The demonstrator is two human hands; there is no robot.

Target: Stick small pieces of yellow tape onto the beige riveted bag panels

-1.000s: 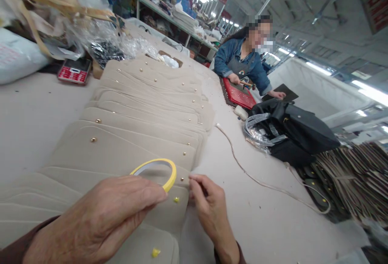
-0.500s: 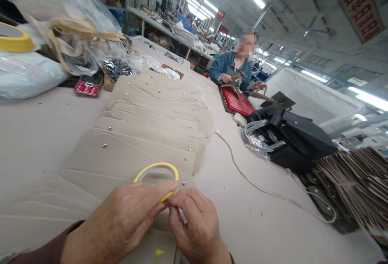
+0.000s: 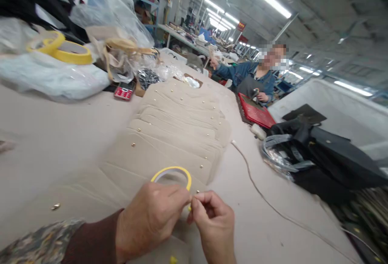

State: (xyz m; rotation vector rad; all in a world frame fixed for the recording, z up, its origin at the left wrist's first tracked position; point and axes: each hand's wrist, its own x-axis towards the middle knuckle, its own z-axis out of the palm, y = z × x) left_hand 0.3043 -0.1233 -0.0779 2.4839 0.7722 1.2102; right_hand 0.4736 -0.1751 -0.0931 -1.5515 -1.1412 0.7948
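Left hand (image 3: 153, 213) holding yellow tape roll (image 3: 175, 168); right hand (image 3: 212, 219), shifted from panel (image 3: 130, 181) edge, pinching fingers (image 3: 198, 210) narrowly beside it, contents unclear; tape apparently being detached.

Vivid yellow on the thin ring of tape (image 3: 172, 168) at six o'clock, pale grey inside; beige, flat, round-cornered panels (image 3: 163, 147) dotted with gold-coloured round studs (image 3: 133, 145); mottled camouflage sleeve (image 3: 42, 242), maroon cuff (image 3: 93, 237) at eight; red flat board (image 3: 257, 114) at three!
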